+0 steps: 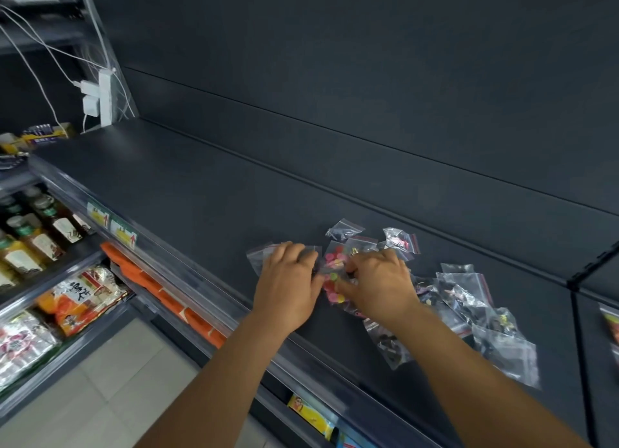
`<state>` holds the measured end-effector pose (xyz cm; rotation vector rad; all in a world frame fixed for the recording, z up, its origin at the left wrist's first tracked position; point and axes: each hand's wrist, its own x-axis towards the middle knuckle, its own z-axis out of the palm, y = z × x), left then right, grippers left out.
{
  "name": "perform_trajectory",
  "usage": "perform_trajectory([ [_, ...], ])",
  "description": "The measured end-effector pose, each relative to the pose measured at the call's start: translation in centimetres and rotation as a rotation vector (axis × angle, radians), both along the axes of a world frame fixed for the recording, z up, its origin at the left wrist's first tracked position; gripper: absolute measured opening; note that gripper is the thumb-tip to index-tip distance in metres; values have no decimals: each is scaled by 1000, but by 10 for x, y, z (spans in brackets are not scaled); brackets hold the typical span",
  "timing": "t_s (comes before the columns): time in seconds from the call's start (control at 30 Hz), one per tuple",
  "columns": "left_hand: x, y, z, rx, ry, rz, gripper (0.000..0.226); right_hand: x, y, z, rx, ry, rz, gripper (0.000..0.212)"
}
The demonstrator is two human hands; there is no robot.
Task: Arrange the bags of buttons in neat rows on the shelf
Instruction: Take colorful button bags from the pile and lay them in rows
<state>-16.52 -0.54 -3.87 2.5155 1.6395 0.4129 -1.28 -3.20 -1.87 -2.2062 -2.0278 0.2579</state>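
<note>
The bags of buttons lie in a loose heap on the dark shelf (187,183), to the right of its middle and toward the front edge. They are small clear zip bags with red seal strips, so they are probably very light, limp and slick on the smooth shelf top, and the loose buttons inside would shift when a bag is tipped. Pinching a bag by its sealed top edge or a corner looks like the surest hold; sliding it flat under the fingers should also work.

The left hand (288,280) rests flat on a clear bag (259,255) at the left end of the heap, fingers extended and pressing it down. The right hand (378,282) has its fingers curled onto the bag of pink buttons (333,280) between the hands and seems to pinch it.

An exact count is not possible because the bags overlap: roughly ten to twelve show in the heap, and another bag (611,323) lies apart on the next shelf section to the right.
</note>
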Motion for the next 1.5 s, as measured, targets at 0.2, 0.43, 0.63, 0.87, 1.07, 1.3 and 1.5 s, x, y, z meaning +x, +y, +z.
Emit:
perform_trajectory([
  [0.2,2,-5,-3,-40,-173,25,44,-2,6,0,119,143,-20,16],
  [0.43,-4,3,14,-190,-595,226,11,-8,11,4,131,95,140,27],
  [0.63,-18,3,19,-230,-598,284,13,-3,6,4,135,160,205,31],
  [0.87,-20,-6,18,-216,-566,243,18,-10,9,2,4,-54,58,32],
  [1.07,-23,-12,17,-237,-556,215,19,-18,11,2,27,-24,-16,22],
  [1.3,-22,-13,23,-251,-642,221,19,-17,-2,8,294,400,-168,8],
  [1.5,2,-16,28,-311,-766,135,17,-5,-33,29,377,898,-263,12],
])
